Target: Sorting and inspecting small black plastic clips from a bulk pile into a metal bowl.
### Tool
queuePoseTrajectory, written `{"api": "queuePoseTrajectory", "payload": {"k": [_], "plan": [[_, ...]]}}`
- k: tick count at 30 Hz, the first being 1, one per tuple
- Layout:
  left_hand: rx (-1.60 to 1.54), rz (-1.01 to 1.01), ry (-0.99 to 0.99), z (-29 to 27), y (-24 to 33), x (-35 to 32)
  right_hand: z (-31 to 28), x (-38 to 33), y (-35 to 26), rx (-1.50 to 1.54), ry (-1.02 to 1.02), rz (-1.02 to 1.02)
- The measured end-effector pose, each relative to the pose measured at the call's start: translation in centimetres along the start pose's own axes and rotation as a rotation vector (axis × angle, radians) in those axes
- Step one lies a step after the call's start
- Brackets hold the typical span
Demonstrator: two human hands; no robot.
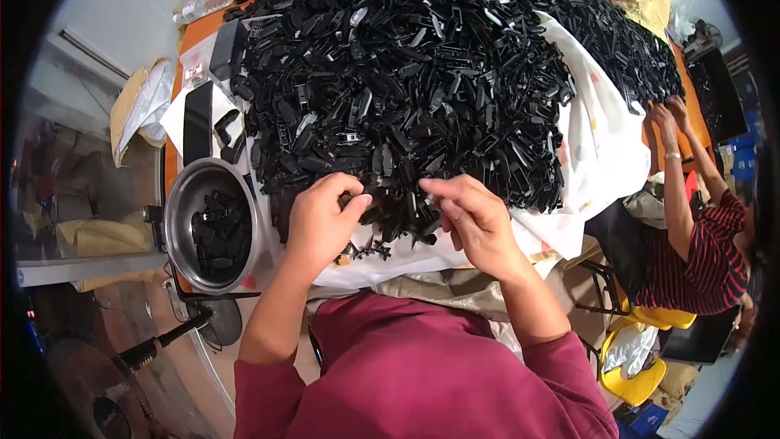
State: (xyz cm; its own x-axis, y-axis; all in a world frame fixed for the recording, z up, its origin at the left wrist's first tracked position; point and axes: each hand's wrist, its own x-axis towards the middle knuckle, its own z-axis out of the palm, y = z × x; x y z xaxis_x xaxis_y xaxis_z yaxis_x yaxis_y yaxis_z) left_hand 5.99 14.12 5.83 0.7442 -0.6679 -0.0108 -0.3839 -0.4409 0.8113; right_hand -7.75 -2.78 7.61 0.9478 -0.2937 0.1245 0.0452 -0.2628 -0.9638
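Your left hand point(323, 219) pinches a small black plastic piece at the near edge of the pile point(406, 73) — fingers curled tight around it. Your right hand point(471, 219) pinches another bit just beside it, thumb and forefinger pressed together. The pile sits on a white sheet point(597, 146) over the desk point(203, 28). The metal bowl point(180, 219) at your left holds only a small cluster of pieces, while the heap is huge — so by my reckoning most of the work is left. A co-worker's hands point(670, 118) pick at the far right.
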Motion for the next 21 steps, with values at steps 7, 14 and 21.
{"api": "queuePoseTrajectory", "payload": {"k": [7,14,21], "plan": [[-0.514,0.250,-0.049,0.3,2.3,-1.3,1.5,0.9,-1.9,0.576,0.046,0.285],[-0.529,0.319,-0.041,0.5,2.1,-1.6,1.5,0.4,-2.4,0.485,0.062,0.264],[-0.104,0.569,0.067,-0.3,3.4,-1.6,1.0,-0.2,-1.6,0.076,0.056,0.114]]}}
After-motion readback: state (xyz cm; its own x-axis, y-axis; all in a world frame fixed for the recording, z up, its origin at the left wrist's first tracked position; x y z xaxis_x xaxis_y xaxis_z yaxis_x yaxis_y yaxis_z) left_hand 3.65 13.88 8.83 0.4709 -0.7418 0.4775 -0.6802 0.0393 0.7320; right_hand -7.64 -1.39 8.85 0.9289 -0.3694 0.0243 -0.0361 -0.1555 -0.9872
